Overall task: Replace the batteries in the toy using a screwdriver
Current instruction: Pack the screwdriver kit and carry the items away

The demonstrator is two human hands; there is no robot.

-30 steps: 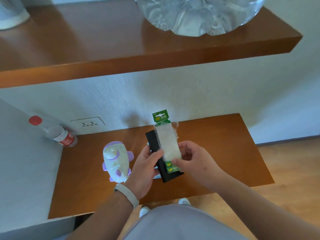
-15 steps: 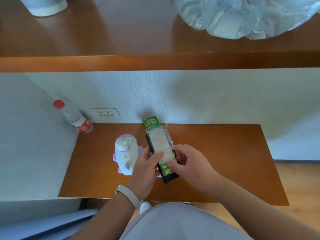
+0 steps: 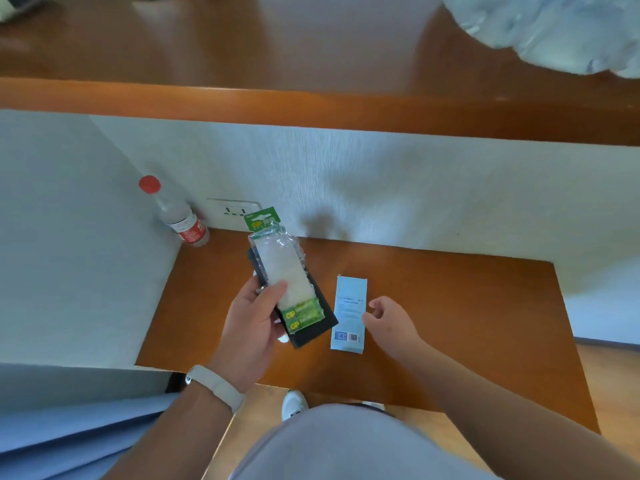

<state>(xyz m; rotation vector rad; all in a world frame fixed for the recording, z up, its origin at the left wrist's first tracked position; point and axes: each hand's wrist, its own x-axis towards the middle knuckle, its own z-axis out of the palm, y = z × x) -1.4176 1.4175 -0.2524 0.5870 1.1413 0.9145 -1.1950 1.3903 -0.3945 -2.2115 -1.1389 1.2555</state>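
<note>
Left hand (image 3: 249,323) comes up from the bottom with a white wristband (image 3: 216,388) on it. The grip is closed around a stack of two things: thumb across the front, fingers tucked behind. On top is the green-carded battery pack with a crinkly clear plastic blister (image 3: 287,271), and under it a flat black rectangular case (image 3: 311,336). The pack sticks out up and away from the grip, tilted a bit left. Its green header is at the far end, and the green batteries sit at the near end, just right of the thumb.

Right hand (image 3: 388,318) is off to the right of that grip with its fingers loosely curled, holding nothing. It's right beside a pale blue paper packet with a barcode (image 3: 349,313) lying flat on the brown wooden table (image 3: 450,323). Can't tell if the thumb touches its edge.

Further out, up-left of the grip, a clear plastic bottle with a red cap (image 3: 180,216) stands in the corner next to a white wall socket (image 3: 232,211). A brown wooden shelf (image 3: 311,109) runs across above it all.
</note>
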